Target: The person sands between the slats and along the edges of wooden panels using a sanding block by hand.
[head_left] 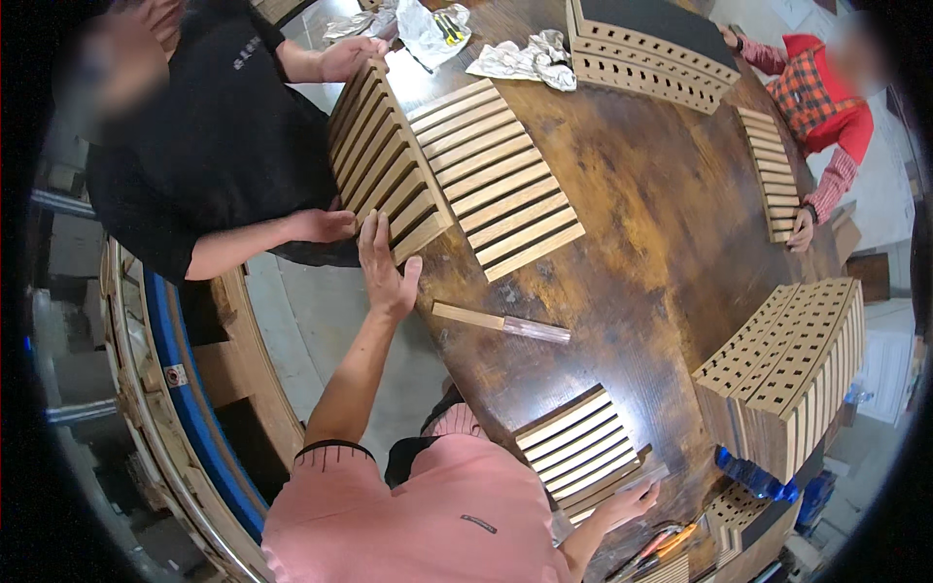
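My left hand reaches up to the lower corner of a slatted wooden panel, its fingers stretched against the slats and its thumb apart. A co-worker in black holds that tilted panel from above and below. At the lower right, my right hand is closed on a thin greyish strip. The strip lies along the edge of a smaller slatted panel on the table; its exact kind is hard to make out. Between my hands rests a narrow wooden stick with a shiny, clear-looking end piece.
Another slatted panel lies on the brown table. Stacks of perforated panels stand at the back and right. Pliers and a blue bottle are near my right hand. A person in red handles a panel opposite.
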### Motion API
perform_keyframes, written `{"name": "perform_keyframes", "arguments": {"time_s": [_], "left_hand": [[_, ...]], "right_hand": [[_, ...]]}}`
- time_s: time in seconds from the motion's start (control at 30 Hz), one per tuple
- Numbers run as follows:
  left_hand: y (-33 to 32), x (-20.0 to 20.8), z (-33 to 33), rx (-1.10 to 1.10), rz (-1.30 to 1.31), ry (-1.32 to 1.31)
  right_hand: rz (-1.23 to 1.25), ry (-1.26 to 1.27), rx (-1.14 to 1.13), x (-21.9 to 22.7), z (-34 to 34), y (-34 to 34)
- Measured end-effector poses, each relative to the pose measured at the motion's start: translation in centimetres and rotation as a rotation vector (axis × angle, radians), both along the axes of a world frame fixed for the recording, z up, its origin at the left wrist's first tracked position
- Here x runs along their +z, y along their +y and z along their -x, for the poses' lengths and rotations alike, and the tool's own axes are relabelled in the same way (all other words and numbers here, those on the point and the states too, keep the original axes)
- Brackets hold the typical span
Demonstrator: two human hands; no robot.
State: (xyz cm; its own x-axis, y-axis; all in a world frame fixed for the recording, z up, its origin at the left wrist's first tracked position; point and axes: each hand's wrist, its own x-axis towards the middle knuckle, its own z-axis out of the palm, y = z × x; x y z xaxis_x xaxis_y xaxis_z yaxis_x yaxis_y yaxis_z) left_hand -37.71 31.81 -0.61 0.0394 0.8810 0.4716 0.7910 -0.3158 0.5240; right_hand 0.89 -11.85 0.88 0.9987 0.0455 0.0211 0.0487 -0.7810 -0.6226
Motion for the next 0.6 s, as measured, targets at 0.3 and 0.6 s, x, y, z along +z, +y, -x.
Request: {"name": "perform_keyframes", "arguments": {"time_s": [0.3,0.6], "left_hand": [[0.9,2.5,-4.9,-0.102,-0.011,-0.106],[1.3,2.1,-7.3,-0.130,0.014,-0.323]], "right_hand": [[-0.062,-0.022,-0.013,0.5,0.4,0.0],[-0.052,-0.035,0.018,-0.8,-0.7,-0.8]]}}
